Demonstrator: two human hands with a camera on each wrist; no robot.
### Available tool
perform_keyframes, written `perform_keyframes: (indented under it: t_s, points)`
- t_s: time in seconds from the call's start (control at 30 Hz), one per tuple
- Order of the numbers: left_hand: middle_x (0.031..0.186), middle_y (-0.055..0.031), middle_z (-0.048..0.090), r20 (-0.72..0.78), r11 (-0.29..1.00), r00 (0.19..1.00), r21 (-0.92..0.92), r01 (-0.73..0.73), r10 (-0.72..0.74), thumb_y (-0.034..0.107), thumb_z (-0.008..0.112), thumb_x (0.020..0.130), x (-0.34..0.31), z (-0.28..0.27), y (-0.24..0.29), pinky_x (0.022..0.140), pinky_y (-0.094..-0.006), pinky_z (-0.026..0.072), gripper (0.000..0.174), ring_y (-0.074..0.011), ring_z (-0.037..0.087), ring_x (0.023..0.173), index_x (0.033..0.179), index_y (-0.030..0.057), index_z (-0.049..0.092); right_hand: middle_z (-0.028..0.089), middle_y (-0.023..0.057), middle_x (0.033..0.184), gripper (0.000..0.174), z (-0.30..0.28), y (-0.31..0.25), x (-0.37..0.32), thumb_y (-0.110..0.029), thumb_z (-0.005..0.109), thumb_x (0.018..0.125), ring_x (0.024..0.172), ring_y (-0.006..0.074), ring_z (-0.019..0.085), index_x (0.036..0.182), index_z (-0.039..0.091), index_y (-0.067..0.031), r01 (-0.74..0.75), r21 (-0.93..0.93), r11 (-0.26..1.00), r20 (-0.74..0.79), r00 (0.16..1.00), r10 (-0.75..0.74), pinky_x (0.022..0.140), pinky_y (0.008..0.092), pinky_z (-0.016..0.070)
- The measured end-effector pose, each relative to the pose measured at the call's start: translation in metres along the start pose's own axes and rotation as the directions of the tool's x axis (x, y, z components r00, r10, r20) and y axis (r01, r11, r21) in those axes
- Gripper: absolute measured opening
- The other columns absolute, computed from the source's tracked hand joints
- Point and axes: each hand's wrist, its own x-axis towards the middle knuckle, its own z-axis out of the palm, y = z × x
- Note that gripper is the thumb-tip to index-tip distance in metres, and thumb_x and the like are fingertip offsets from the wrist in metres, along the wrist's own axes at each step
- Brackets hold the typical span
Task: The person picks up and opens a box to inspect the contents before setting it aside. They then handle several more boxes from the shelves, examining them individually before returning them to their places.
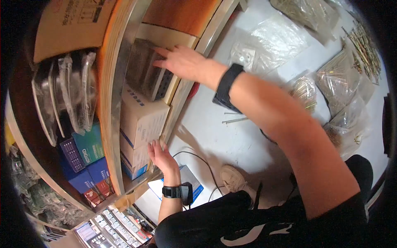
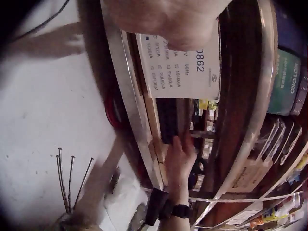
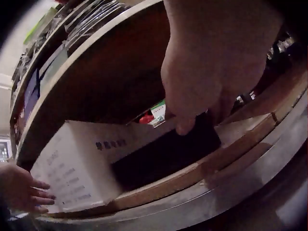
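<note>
My right hand (image 1: 180,62) reaches over the shelf's front edge, its fingers at the upper end of a dark rectangular block (image 1: 142,70) with a dotted dark side. In the right wrist view the thumb lies over the edge of this dark block (image 3: 163,156). A white carton (image 1: 142,115) with printed text stands right beside it on the same shelf. Close to the lower cartons is my left hand (image 1: 162,159), fingers extended. From the right wrist view, the left hand's fingers (image 3: 41,195) overlap the printed face of the white carton (image 3: 72,173).
A metal-edged board (image 1: 182,99) runs along the shelf front. On the shelf behind stand plastic-wrapped panels (image 1: 68,95) and a green box (image 1: 89,142). Bags of long screws (image 1: 335,78) and loose screws (image 1: 235,120) lie on the pale floor. A cable (image 1: 202,159) curves near a shoe (image 1: 232,178).
</note>
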Motion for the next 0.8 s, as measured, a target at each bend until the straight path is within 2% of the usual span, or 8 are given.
perform_keyframes:
  t_s: [0.07, 0.2, 0.23, 0.3, 0.47, 0.63, 0.7, 0.8]
  points:
    - [0.126, -0.0134, 0.035, 0.016, 1.000, 1.000, -0.019, -0.002, 0.002, 0.012, 0.051, 0.083, 0.001, -0.002, -0.001, 0.092, -0.0345, 0.0318, 0.050, -0.0200, 0.035, 0.116, 0.125, 0.0034, 0.025, 0.044, 0.0143, 0.118, 0.035, 0.001, 0.001, -0.020, -0.009, 0.044, 0.075, 0.107, 0.0271, 0.044, 0.110, 0.051, -0.0116, 0.013, 0.054, 0.998, -0.224, 0.975, 0.000, 0.086, 0.0384, 0.0382]
    - [0.118, -0.0061, 0.042, -0.005, 0.998, 0.998, 0.041, 0.057, -0.056, 0.013, 0.053, 0.081, 0.003, -0.001, 0.001, 0.085, -0.0318, 0.0362, 0.044, -0.0147, 0.044, 0.103, 0.120, 0.0076, 0.033, 0.043, 0.0183, 0.117, 0.037, -0.024, -0.010, -0.059, -0.010, 0.048, 0.073, 0.109, 0.0317, 0.041, 0.110, 0.049, -0.0067, 0.004, 0.195, 0.981, -0.246, 0.968, 0.045, 0.090, 0.0405, 0.0355]
    - [0.116, -0.0051, 0.044, 0.042, 0.992, 0.998, 0.118, 0.051, -0.056, 0.013, 0.054, 0.080, 0.004, 0.000, 0.003, 0.085, -0.0312, 0.0363, 0.043, -0.0145, 0.044, 0.101, 0.118, 0.0074, 0.034, 0.052, 0.0175, 0.106, 0.030, -0.021, -0.012, -0.066, -0.011, 0.048, 0.072, 0.104, 0.0310, 0.046, 0.100, 0.056, -0.0061, 0.028, 0.217, 0.976, -0.271, 0.962, 0.033, 0.088, 0.0405, 0.0370]
    - [0.113, -0.0041, 0.045, 0.085, 0.985, 0.995, 0.169, 0.032, -0.047, 0.014, 0.055, 0.079, 0.003, 0.005, 0.014, 0.084, -0.0305, 0.0364, 0.043, -0.0143, 0.045, 0.099, 0.117, 0.0072, 0.036, 0.060, 0.0143, 0.086, 0.017, -0.053, -0.012, -0.072, -0.011, 0.048, 0.071, 0.089, 0.0287, 0.056, 0.079, 0.062, -0.0063, 0.019, 0.242, 0.970, 0.191, 0.979, -0.066, 0.078, 0.0394, 0.0443]
    - [0.100, -0.0017, 0.049, 0.270, 0.843, 0.914, 0.524, 0.125, -0.303, 0.016, 0.055, 0.077, 0.002, 0.035, 0.048, 0.081, -0.0308, 0.0379, 0.043, -0.0141, 0.046, 0.095, 0.115, 0.0098, 0.037, 0.061, 0.0118, 0.070, 0.014, -0.133, 0.007, -0.082, -0.011, 0.049, 0.070, 0.071, 0.0271, 0.060, 0.061, 0.059, -0.0065, 0.185, 0.144, 0.972, 0.364, 0.904, -0.225, 0.060, 0.0377, 0.0483]
    - [0.104, -0.0090, 0.048, 0.318, 0.839, 0.833, 0.469, 0.277, -0.452, 0.018, 0.055, 0.077, -0.015, 0.052, 0.053, 0.080, -0.0337, 0.0406, 0.058, -0.0189, 0.049, 0.091, 0.124, 0.0003, 0.026, 0.058, 0.0144, 0.067, 0.012, -0.168, 0.018, -0.093, -0.015, 0.051, 0.072, 0.069, 0.0328, 0.057, 0.076, 0.058, -0.0063, 0.139, 0.236, 0.962, 0.494, 0.835, -0.242, 0.058, 0.0421, 0.0457]
    - [0.106, -0.0105, 0.048, 0.350, 0.835, 0.784, 0.415, 0.361, -0.513, 0.018, 0.054, 0.077, -0.022, 0.049, 0.049, 0.080, -0.0354, 0.0408, 0.060, -0.0207, 0.049, 0.092, 0.125, 0.0008, 0.023, 0.058, 0.0146, 0.068, 0.013, -0.157, 0.021, -0.099, -0.019, 0.052, 0.075, 0.070, 0.0327, 0.056, 0.075, 0.057, -0.0070, 0.016, 0.210, 0.978, 0.445, 0.889, -0.110, 0.061, 0.0423, 0.0450]
    - [0.106, -0.0120, 0.048, 0.278, 0.805, 0.793, 0.439, 0.398, -0.543, 0.018, 0.055, 0.076, -0.032, 0.036, 0.039, 0.082, -0.0368, 0.0400, 0.063, -0.0229, 0.048, 0.094, 0.126, 0.0007, 0.022, 0.059, 0.0152, 0.074, 0.016, -0.161, 0.013, -0.110, -0.022, 0.052, 0.077, 0.073, 0.0320, 0.057, 0.081, 0.059, -0.0077, 0.089, 0.245, 0.965, 0.407, 0.894, -0.185, 0.064, 0.0415, 0.0450]
